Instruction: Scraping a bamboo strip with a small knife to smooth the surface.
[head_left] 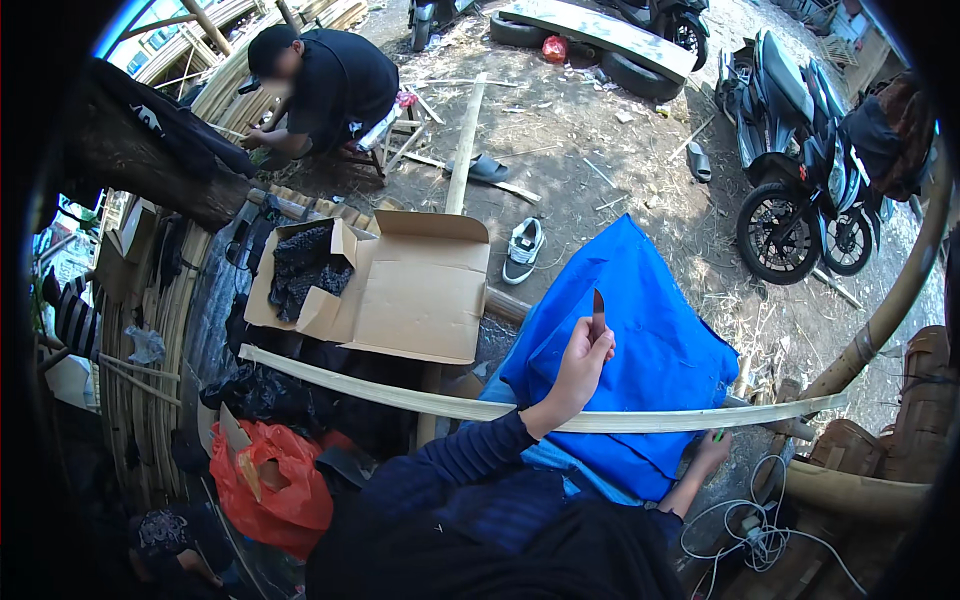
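Note:
My left hand (578,372) is closed around a knife (599,312), its dark blade pointing up above the fist. A long pale bamboo strip (660,421) lies crosswise over my lap and passes behind my left wrist. Below the strip's right part is my right hand (711,452), fingers curled at the edge of a blue cloth (635,330). A small bright green thing shows at its fingertips, too small to name. The blue cloth covers my lap and knees.
An open cardboard box (425,295) holding dark material stands left of the cloth. Nearby are a red plastic bag (268,490), a tangled white cable (765,535) and a bamboo pole (880,310). A seated person (345,85) works at upper left; motorcycles (790,170) stand at right.

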